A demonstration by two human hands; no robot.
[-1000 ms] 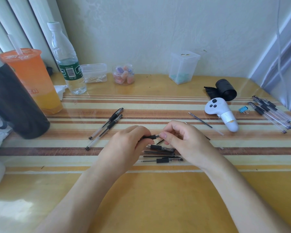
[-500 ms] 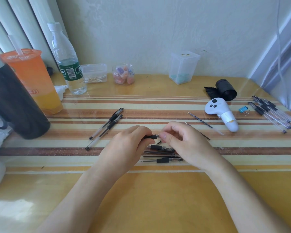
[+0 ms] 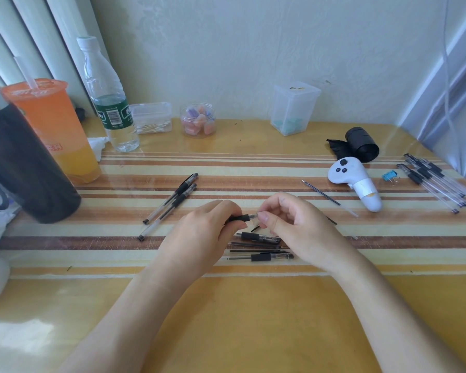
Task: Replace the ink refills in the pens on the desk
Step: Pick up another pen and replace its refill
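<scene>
As your left hand [image 3: 207,235] wraps the pen [image 3: 238,218], your right hand [image 3: 296,227] pinches its tip [image 3: 253,216]. Slip now, and it could fall among the loose parts [image 3: 261,238] just below the pen.

Two bare arms are seen, cut off by the lower edge of the view. The left hand [image 3: 199,235] and the right hand [image 3: 296,230] are uncovered, and the left forearm [image 3: 135,313] and right forearm [image 3: 393,313] are likewise bare. A short, rounded thumbnail [image 3: 264,218] is shown on the right hand.
</scene>
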